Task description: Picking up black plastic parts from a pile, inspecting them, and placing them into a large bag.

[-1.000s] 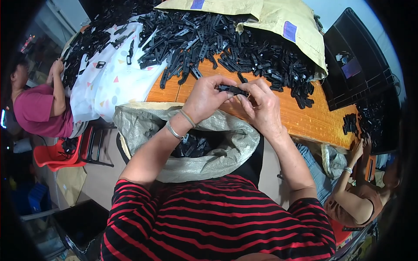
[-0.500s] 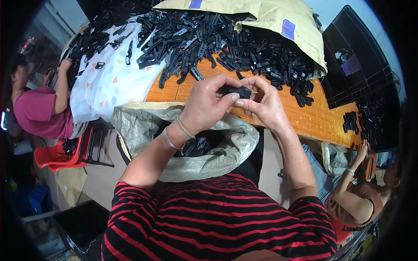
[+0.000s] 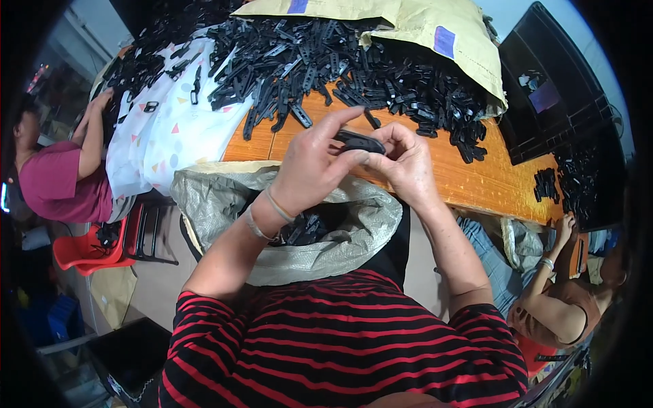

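Above the near edge of the table, a small elongated black plastic part (image 3: 360,142) sits between my two hands. My left hand (image 3: 311,162) has its thumb along the part's near side and its other fingers curled behind the left end, with the index finger raised over it. At the right end, my right hand (image 3: 410,163) pinches the part between thumb and curled fingers. Below them an open grey woven sack (image 3: 364,234) lies in my lap, with more black parts (image 3: 304,230) inside. Beyond my hands spreads a large heap of black plastic parts (image 3: 299,64).
Yellowish paper sacks (image 3: 435,24) lie over the heap on the orange wooden table (image 3: 469,180). A patterned white sheet (image 3: 183,136) covers the left side; a black crate (image 3: 554,88) stands at right. One person (image 3: 64,173) works at left, another (image 3: 558,309) at right.
My left index finger has lifted off the black part, which now shows more of its length. Both hands have shifted slightly. The person at left has moved their arms.
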Motion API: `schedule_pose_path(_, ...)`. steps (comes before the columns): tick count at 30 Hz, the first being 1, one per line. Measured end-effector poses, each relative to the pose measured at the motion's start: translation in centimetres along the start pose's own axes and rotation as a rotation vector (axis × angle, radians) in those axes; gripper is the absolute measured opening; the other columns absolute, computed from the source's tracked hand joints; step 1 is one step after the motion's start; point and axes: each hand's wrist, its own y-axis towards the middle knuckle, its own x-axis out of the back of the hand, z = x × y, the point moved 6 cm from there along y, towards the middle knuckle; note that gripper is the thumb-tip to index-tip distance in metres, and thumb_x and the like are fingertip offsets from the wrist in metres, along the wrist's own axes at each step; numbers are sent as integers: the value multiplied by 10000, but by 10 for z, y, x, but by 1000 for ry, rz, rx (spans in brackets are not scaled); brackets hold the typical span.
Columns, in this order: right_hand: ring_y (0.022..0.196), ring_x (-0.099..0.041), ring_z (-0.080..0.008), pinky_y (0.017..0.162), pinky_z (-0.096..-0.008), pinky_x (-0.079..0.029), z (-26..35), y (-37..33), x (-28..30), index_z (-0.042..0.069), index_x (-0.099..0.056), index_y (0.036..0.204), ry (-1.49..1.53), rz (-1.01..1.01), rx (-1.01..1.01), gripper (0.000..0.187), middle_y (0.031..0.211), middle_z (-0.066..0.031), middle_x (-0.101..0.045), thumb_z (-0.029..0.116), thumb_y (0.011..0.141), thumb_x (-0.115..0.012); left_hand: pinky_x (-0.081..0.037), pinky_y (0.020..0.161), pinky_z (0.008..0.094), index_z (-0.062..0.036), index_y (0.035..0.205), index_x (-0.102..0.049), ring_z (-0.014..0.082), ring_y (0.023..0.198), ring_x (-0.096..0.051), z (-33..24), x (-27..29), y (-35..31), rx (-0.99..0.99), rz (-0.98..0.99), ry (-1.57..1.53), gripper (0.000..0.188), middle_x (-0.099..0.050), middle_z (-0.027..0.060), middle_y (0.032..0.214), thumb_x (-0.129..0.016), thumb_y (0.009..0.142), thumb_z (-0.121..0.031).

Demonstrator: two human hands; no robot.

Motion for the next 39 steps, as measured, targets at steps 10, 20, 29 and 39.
schedule_pose_path(10,711,-560,-46,627,-220,-472,-14,-24,-7,24,-657,994,-29,441,-52,285,835,2,-643,75,758,-810,-510,691,287,17,989,-658,152,799,-671,29,33,-46,439,424,-171,194,-686,79,953,-691,845,-109)
schedule_pose_path(20,923,-590,-313,768,-406,-507,-71,14,114,58,-667,1013,-1136,-279,230,228,924,-123,-597,105,793,-708,-521,701,359,-42,1046,-664,274,761,-673,62,-33,19,85,315,329,200,-667,149,790,-630,869,-131)
schedule_pose_path(29,794,-641,-376,723,-418,-520,-64,8,107,31,-627,1015,-929,-177,191,196,892,-189,-642,78,826,-649,-509,754,431,-44,947,-651,330,841,-663,108,-90,66,409,259,465,191,-687,153,834,-672,847,-206)
schedule_pose_path(39,805,-646,-364,707,-441,-519,-64,4,87,23,-645,1023,-978,-76,165,198,948,-163,-644,110,846,-664,-503,814,438,-19,914,-634,362,916,-640,106,-96,54,331,168,478,244,-663,176,943,-725,798,-212)
